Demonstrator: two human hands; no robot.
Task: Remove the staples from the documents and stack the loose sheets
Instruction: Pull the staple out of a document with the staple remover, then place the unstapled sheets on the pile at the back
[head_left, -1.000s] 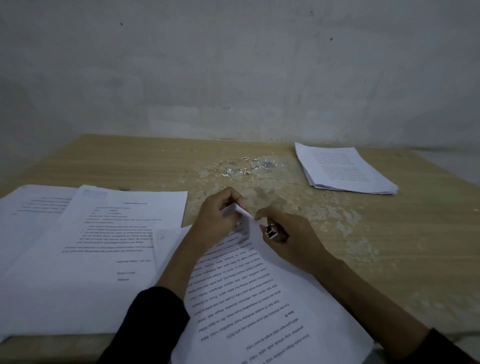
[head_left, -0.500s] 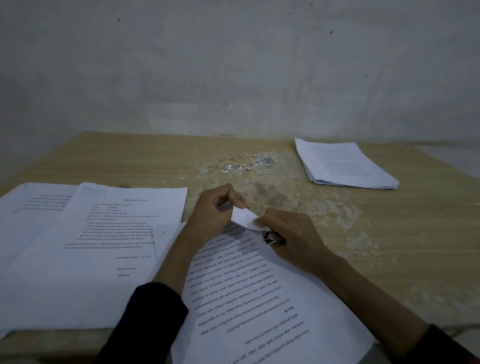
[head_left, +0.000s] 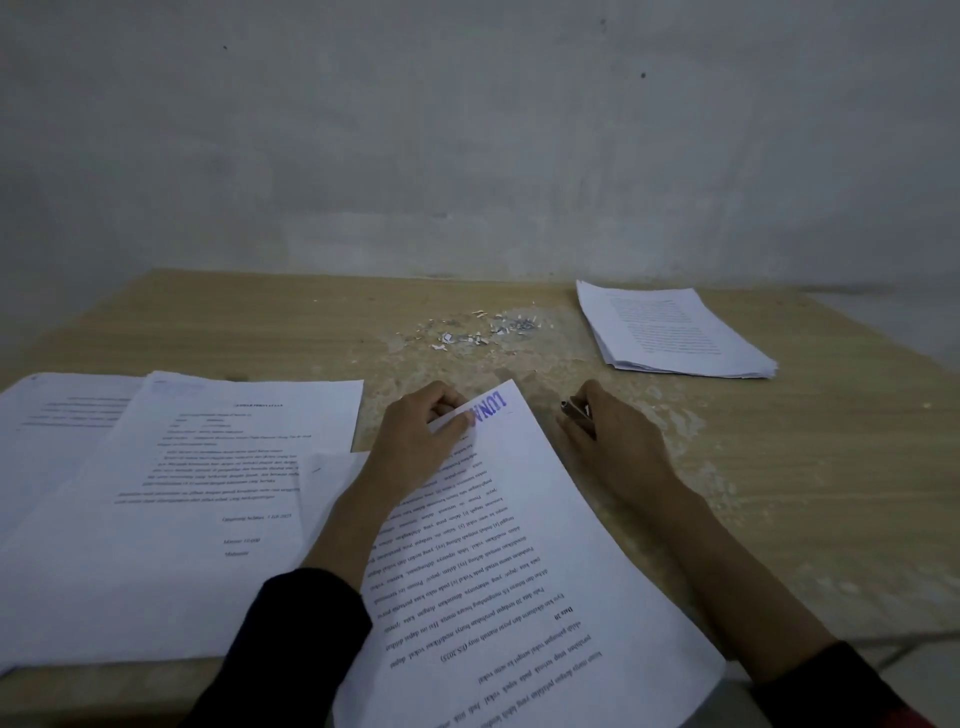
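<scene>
White document (head_left: 519, 545), one stack (head_left: 670, 332), two hands (head_left: 415, 441) (head_left: 613, 441).

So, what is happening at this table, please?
A person is unstapling paperwork. The left hand pinches the top corner of a printed document that has a blue stamp. The right hand beside it grips a small metal tool, which is off the paper. A heap of staples and paper bits lies further back on the table. A stack of loose sheets sits at the far right, and more papers lie at the left.
</scene>
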